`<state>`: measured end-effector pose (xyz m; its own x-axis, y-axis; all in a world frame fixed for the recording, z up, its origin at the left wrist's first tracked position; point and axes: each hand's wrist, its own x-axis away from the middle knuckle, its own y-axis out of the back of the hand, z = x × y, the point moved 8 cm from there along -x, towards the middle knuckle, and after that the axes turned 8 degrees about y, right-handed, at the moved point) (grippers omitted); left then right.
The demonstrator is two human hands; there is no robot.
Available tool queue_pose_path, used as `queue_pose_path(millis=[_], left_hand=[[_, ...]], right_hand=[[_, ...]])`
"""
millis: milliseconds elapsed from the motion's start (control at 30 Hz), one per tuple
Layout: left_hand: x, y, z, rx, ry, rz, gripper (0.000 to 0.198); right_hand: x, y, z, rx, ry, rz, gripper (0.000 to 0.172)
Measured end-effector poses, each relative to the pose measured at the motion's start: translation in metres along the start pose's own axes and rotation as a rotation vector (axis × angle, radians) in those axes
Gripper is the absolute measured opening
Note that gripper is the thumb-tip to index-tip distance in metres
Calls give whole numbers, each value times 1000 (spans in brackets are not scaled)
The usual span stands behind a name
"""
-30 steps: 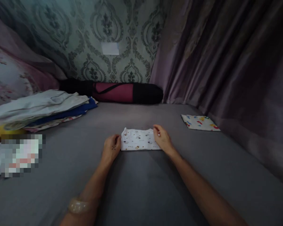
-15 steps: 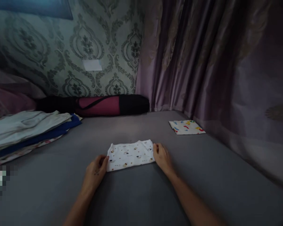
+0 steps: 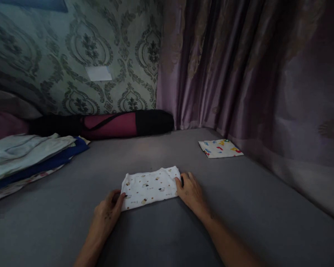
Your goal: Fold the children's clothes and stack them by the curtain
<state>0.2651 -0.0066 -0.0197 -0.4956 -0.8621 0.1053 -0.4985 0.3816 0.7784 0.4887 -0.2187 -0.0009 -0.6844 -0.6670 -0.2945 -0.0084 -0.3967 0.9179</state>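
Note:
A small white printed cloth [image 3: 149, 187], folded into a strip, lies on the grey bed sheet [image 3: 161, 230] in front of me. My left hand [image 3: 107, 213] pinches its left end, fingers curled round the edge. At the strip's right end my right hand [image 3: 189, 193] grips the cloth the same way. Both hands rest low on the sheet.
A second folded white cloth with coloured shapes [image 3: 219, 148] lies at the right by the purple curtain [image 3: 253, 74]. A stack of folded clothes [image 3: 28, 157] sits at the left. A rolled red and black mat [image 3: 111, 124] lies along the patterned wall.
The view has swung right and down, so the cloth appears lower. Both hands stay at the ends of the strip, now closed tighter on its edges.

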Motion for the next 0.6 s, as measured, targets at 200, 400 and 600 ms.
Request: queue_pose_path(millis=[200,400,600], left_hand=[[-4,1,1,-20,60,-17,51],[-14,-8,-8,-157,75,-54,53],[-15,-15,-27,-226,-170,-185,40]], right_hand=[[-2,-7,0,-74,12,-21,19],[-5,-14,1,-306,20,-46,15],[-4,-12,5,-520,-33,12,49]])
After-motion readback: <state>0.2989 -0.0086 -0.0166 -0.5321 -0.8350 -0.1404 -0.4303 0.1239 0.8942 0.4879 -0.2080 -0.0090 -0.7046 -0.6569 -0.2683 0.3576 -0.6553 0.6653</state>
